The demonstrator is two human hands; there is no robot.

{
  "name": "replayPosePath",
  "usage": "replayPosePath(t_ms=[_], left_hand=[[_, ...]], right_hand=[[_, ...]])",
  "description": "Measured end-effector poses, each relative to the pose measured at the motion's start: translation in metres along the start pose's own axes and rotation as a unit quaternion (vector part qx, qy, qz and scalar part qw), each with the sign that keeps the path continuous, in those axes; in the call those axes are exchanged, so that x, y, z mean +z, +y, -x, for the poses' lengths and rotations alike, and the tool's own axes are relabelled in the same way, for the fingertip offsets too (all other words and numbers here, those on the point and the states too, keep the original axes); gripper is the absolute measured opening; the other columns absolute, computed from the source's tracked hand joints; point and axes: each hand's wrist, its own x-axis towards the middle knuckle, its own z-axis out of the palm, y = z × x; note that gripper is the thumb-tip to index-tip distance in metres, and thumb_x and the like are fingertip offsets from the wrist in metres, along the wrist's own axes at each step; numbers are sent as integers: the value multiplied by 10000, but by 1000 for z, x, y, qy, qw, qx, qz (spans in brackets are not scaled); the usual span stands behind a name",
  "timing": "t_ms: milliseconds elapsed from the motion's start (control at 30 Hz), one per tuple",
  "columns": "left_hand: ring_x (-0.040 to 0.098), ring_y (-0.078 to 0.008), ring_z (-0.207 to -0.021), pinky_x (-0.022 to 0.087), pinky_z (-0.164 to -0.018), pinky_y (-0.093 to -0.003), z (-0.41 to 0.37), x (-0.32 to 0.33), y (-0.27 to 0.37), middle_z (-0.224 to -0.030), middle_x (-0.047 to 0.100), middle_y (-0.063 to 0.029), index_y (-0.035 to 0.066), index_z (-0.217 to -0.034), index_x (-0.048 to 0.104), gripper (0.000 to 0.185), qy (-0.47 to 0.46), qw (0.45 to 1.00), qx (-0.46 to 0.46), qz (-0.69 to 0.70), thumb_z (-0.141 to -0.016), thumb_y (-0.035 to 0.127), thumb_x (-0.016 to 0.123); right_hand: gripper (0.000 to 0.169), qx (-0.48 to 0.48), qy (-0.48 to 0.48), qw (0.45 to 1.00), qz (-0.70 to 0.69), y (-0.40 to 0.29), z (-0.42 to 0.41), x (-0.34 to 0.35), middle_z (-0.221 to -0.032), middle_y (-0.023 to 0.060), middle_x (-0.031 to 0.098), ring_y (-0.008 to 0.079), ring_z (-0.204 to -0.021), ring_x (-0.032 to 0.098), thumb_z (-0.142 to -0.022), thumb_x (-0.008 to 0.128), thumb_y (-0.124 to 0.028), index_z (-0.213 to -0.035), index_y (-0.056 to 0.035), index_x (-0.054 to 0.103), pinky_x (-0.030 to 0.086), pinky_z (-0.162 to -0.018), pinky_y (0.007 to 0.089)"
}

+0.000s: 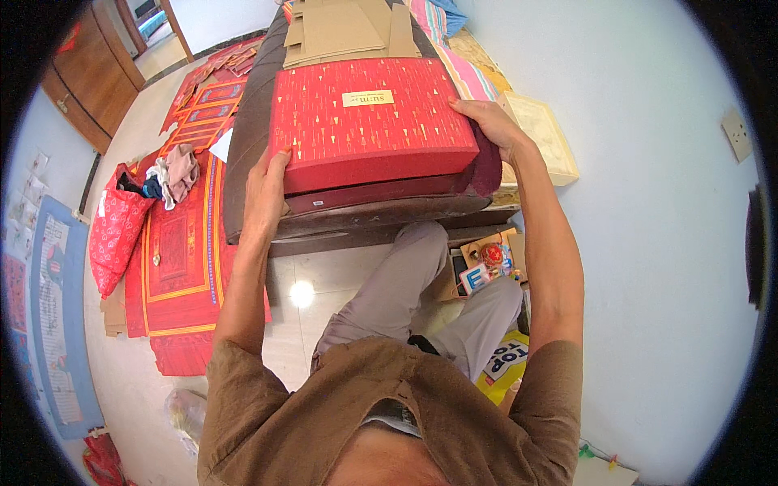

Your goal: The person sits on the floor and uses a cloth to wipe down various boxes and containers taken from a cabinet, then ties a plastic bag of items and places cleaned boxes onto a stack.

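Note:
A large red cardboard box (pixel 371 127) with a gold pattern and a small gold label lies flat near the end of a dark padded bench or mattress. Its lid sits over a darker red base, part of which shows at the near side. My left hand (pixel 267 179) grips the left edge near the front corner, thumb on top. My right hand (pixel 489 124) holds the right edge, thumb on the lid and fingers down the side. Dark maroon cloth (pixel 486 167) lies beneath my right hand. Flattened brown cardboard (pixel 340 30) rests behind the box.
A cream open tray (pixel 544 143) stands by the right wall. Red patterned mats (pixel 176 243) cover the floor at left, with a red heart-print bag (pixel 121 225) and clothes (pixel 179 173). An open carton with toys (pixel 486 261) is by my knees, near a yellow bag (pixel 507 358).

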Motion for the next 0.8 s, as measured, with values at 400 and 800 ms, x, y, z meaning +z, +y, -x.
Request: replayPosePath(t_ms=[400, 800], left_hand=[[592, -176, -943, 448, -875, -328, 5, 9, 12, -1015, 688, -169, -84, -1172, 626, 493, 55, 998, 4, 13, -953, 334, 482], [579, -189, -1015, 422, -937, -328, 1, 12, 6, -1079, 674, -185, -68, -1206, 616, 467, 54, 998, 22, 4, -966, 297, 452]], right_hand=[[457, -22, 36, 997, 67, 2, -2, 3, -1129, 118, 686, 132, -977, 645, -963, 623, -343, -1198, 48, 652, 516, -855, 274], [482, -28, 55, 990, 125, 2, -7, 1, -1085, 116, 691, 130, -941, 638, -964, 610, -380, -1172, 52, 660, 505, -827, 268]])
